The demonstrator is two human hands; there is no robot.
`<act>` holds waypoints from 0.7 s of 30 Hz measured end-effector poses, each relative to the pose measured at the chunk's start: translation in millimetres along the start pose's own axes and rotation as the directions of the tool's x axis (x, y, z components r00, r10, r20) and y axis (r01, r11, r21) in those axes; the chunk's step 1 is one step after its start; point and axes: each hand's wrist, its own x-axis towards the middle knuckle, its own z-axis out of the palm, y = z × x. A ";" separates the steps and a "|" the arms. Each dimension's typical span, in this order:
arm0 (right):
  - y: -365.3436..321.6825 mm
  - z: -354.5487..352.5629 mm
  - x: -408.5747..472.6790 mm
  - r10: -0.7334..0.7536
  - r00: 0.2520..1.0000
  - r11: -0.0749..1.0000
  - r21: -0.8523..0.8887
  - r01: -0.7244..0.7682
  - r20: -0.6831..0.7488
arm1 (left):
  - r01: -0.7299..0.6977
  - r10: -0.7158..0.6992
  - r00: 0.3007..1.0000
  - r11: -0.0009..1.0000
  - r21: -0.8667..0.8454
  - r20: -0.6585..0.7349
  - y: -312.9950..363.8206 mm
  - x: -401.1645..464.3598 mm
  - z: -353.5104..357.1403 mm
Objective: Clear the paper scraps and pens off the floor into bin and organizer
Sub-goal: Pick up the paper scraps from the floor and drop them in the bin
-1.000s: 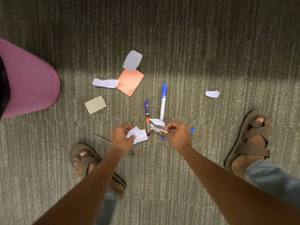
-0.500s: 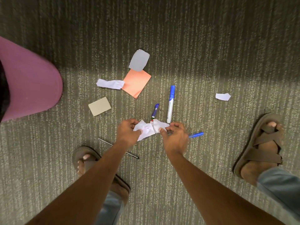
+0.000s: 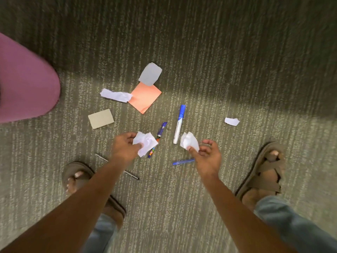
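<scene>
Pinching crumpled scraps (image 3: 145,143) in both hands (image 3: 124,148).

2 brown sandals (image 3: 264,172) stand on striped grey-green carpet (image 3: 218,52), blue jeans cuffs (image 3: 284,216) above them.

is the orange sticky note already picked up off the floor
No, the orange sticky note lies flat on the carpet, beyond both hands.

Six paper scraps (image 3: 149,76), one orange sticky note (image 3: 145,99), four pens (image 3: 179,124), two hands (image 3: 124,149), two sandals (image 3: 264,172)
</scene>
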 end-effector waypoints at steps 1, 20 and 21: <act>-4.3 -14.3 11.2 -0.003 0.999 1.000 0.005 0.004 -0.037 | -0.004 0.004 1.000 1.000 -0.011 -0.003 1.9 -0.2 4.1; -37.7 -62.2 135.1 -0.089 0.937 0.944 -0.330 -0.029 -0.338 | 0.051 -0.065 0.998 0.937 -0.346 -0.028 23.4 -32.0 86.8; -39.2 -61.5 134.5 -0.081 0.936 0.948 -0.316 -0.034 -0.343 | 0.061 -0.076 0.997 0.934 -0.351 -0.029 24.5 -34.7 88.5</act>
